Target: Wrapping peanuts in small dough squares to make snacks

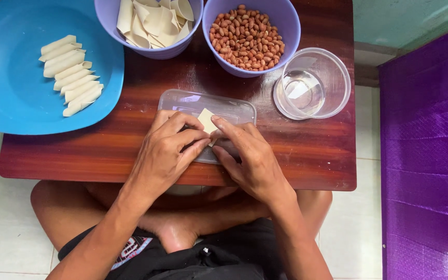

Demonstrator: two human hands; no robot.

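Rolling up a small pale square dough wrapper (207,120) over the clear plastic lid (234,110), left hand (164,155) and right hand (247,158) both pinching it by fingertips, so I'd guess sealing the edge calls for gentle, even pressure.

left hand (169,148) and right hand (247,155) pinching a small pale square dough wrapper (207,120) over a clear plastic lid (234,110), dark wooden table (312,150), blue round plate (6,98) with rolled pastries (71,74), purple bowl of peanuts (246,37), clear cup of water (312,83)
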